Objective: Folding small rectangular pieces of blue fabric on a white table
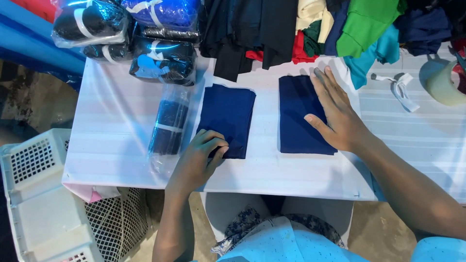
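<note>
Left hand (pixel 198 157) grip pinching folded navy cloth (pixel 227 119), right hand (pixel 337 114) flat, fingers spread, on second navy rectangle (pixel 297 116)

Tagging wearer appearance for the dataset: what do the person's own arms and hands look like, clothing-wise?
Both forearms are bare. Left hand and right hand show no gloves, rings, watch or bracelets. A light blue short sleeve with small dark specks shows at the right arm; the same fabric covers the chest.

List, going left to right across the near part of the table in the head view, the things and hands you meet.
White basket → clear-wrapped dark bundle → left hand → left navy folded cloth → right navy folded cloth → right hand → white strip → tape roll.
</note>
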